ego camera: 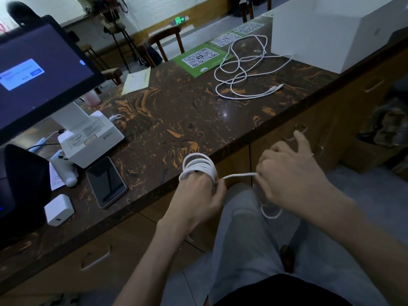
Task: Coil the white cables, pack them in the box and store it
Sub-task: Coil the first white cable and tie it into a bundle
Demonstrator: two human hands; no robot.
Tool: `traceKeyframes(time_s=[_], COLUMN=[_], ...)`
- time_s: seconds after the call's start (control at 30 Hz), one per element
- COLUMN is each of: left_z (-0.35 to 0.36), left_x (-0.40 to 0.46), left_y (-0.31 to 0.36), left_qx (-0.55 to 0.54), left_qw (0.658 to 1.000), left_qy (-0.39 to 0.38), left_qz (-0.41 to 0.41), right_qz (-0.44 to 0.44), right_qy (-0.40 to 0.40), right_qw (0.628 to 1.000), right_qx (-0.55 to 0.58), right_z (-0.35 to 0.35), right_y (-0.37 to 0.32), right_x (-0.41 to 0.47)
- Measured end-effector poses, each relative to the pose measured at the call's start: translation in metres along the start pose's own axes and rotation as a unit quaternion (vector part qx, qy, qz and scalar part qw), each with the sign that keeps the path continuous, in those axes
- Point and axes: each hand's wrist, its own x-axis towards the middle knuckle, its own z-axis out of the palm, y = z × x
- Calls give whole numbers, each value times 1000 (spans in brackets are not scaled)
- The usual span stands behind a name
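Note:
My left hand (199, 193) holds a white cable coil (199, 165) of several loops wound around its fingers, just in front of the counter's front edge. My right hand (289, 171) pinches the free strand of the same cable (240, 175), which runs taut from the coil; a loose loop (270, 212) hangs below that hand over my lap. A second white cable (242, 69) lies uncoiled in loose loops on the marbled counter (176, 120), far right. Beside it, at the far right corner, stands the open white box (326, 38).
A monitor on a white stand (39, 69), a white printer (92, 138), a phone (106, 182) and a white charger (58, 209) fill the counter's left. Green QR-code cards (199, 59) and a paper (136, 81) lie at the back. Drawers with handles (95, 259) sit below the counter.

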Motion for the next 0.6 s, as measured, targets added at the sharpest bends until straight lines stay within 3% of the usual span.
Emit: traceKeyframes(time_s=[0.1, 0.13, 0.2, 0.27, 0.33, 0.4, 0.43, 0.53, 0.6], left_z=[-2, -2, -7, -16, -19, -20, -21, -28, -30], left_x=[4, 6, 9, 8, 7, 8, 9, 18, 25], left_y=[12, 16, 22, 32, 45, 54, 56, 57, 56], left_qx=[104, 68, -133, -344, -502, -618, -691, -881, -916], left_qw=[987, 983, 950, 861, 764, 697, 641, 424, 377], left_qy=[-119, -171, -280, -375, -401, -340, -312, -208, -126], left_qz=[18, 25, 30, -1, -61, -129, -121, -38, -56], right_qz=[-52, -92, -163, -188, -172, -137, -107, -76, -75], right_qy=[79, 113, 165, 188, 168, 168, 166, 110, 72], right_qw=[995, 989, 973, 962, 941, 891, 866, 804, 760], right_qx=[-26, -26, -10, 65, 237, 399, 459, 579, 642], right_z=[8, 14, 31, 50, 62, 66, 65, 65, 58], right_y=[6, 7, 11, 10, 4, -9, -17, -33, -41], right_x=[13, 18, 33, 45, 48, 42, 37, 26, 23])
